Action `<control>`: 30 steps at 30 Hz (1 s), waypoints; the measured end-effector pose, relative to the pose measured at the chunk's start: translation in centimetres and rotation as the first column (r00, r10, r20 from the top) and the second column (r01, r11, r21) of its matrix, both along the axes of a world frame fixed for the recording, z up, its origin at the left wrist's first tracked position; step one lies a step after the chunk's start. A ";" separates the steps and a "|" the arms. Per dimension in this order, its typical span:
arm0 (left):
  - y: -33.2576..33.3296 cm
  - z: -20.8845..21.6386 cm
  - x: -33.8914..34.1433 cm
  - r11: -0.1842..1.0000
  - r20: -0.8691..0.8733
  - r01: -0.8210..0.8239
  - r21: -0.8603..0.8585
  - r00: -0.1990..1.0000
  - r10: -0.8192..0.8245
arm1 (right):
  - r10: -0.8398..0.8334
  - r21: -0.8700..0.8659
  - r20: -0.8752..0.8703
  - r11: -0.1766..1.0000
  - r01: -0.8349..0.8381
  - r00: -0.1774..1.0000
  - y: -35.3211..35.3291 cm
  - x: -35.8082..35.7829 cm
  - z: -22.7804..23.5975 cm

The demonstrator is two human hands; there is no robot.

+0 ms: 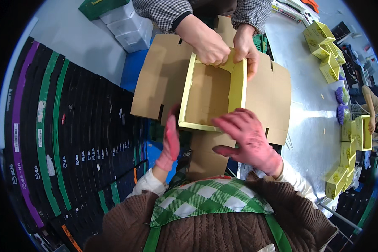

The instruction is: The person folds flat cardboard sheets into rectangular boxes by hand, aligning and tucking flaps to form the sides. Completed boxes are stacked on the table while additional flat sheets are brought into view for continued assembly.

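A yellow open-topped cardboard box (238, 90) with a bare brown inside lies in front of me, over an opened brown carton (268, 96) with spread flaps. My left hand (170, 143), in a pink glove, is held upright beside the box's near left corner. It looks open and slightly blurred; whether it touches the box I cannot tell. My right hand (250, 143), also pink-gloved, is open with fingers spread at the near right corner, its fingertips over the rim. Across from me, a co-worker's bare hands (214, 48) grip the far wall of the box.
Stacked black crates (84, 138) with some green and purple ones line the left side. White containers (130, 27) stand at the back left. On the metal table (294, 113) at the right are several yellow boxes (336, 180) and purple-netted fruit (343, 114). Another person's hand (372, 125) is there.
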State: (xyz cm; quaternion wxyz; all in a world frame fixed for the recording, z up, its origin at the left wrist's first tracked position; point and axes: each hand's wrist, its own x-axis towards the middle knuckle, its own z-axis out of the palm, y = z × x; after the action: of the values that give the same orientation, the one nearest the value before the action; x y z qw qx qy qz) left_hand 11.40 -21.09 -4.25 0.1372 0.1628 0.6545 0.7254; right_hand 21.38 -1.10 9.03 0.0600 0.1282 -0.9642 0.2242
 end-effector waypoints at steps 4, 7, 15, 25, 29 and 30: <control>-2.7 -1.6 -1.3 0.981 -0.036 -0.019 0.191 0.999 0.026 | -0.685 -0.799 -0.075 0.476 0.367 0.724 4.3 4.0 -5.0; 0.7 -0.8 -4.6 0.947 0.036 -0.051 0.318 0.998 0.042 | -0.729 -0.962 -0.169 0.269 0.051 0.663 9.4 4.3 -17.7; 5.5 -0.5 -8.3 0.911 0.217 -0.136 0.389 0.975 0.053 | -0.680 -0.992 0.100 -0.007 0.129 0.726 13.4 -1.3 -16.2; 0.8 -2.2 -8.9 0.547 -0.644 -0.505 -0.668 0.761 -0.083 | -0.805 -0.666 0.410 0.055 0.744 0.427 13.0 3.6 -11.9; -1.6 -0.3 -11.3 0.165 -0.575 -0.560 -0.812 0.816 -0.059 | -0.985 -0.052 0.086 0.148 0.988 0.152 14.4 6.8 -14.3; -2.3 -0.4 -12.6 0.120 -0.602 -0.593 -0.796 0.797 -0.055 | -0.983 -0.053 0.147 0.102 0.993 0.109 14.8 7.4 -14.4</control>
State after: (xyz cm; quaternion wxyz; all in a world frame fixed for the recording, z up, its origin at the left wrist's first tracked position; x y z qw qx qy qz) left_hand -1.22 -23.38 -4.69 -0.1058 0.0872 0.9874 0.0792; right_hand 28.79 13.68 -5.41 0.1671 -0.5602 -0.7869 0.1975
